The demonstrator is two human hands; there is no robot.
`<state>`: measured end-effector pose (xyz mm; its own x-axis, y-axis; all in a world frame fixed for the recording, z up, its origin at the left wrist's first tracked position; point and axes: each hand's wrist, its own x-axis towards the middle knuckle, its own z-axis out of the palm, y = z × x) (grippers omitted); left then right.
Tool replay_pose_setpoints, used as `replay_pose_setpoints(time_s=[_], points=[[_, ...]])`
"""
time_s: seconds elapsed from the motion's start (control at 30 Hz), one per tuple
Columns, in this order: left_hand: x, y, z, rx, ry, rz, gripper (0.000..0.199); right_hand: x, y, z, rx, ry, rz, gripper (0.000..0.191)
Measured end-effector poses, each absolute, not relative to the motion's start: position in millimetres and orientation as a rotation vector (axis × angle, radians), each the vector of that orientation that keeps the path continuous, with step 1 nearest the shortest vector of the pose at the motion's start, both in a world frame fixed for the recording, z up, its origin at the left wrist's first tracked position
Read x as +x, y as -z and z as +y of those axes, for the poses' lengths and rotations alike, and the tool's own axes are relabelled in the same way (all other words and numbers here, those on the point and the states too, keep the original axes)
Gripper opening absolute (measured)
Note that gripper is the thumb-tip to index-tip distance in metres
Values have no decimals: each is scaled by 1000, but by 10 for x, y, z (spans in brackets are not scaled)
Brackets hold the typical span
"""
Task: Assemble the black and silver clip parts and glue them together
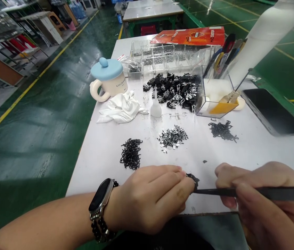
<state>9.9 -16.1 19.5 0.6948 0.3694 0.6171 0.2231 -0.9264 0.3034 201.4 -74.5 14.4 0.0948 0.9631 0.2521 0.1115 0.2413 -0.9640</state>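
Observation:
My left hand (154, 194) is closed near the table's front edge, its fingers around a small black part (193, 180) that is mostly hidden. In my right hand (269, 177) are black tweezers (214, 191), pointing left with the tip at that part. Beyond the hands lie a pile of small black hooked pieces (131, 153), a pile of small silver metal pieces (173, 137) and a pile of thin black pieces (222, 130). A single dark bit (205, 161) lies between the hands.
Farther back are a heap of black metal parts (178, 88), a small dropper bottle (155, 109), crumpled white cloth (122, 107) and a lidded mug (113, 81). A clear tool box (214, 113), a phone (273, 111), a white bottle (267, 34) and a divided tray (136, 74) stand around them.

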Motion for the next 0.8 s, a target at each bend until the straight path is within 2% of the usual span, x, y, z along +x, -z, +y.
replay_pose_setpoints(time_s=[0.37,0.53,0.67,0.73,0.8], points=[[105,-198,-166,2743,-1028,477,14,1989,-127,-775,-1129,-941,-1230,8],[103,-204,-174,2733,-971,503,6,2149,-165,-795,-1104,-861,-1557,10],[99,-193,-190,2714,-915,546,8,2275,-222,-778,-1142,-813,-1770,15],[96,-192,-192,2708,-886,554,10,2290,-281,-738,-1139,-883,-1888,9],[94,-195,-189,2710,-880,548,12,2280,-353,-682,-1143,-958,-1985,13]])
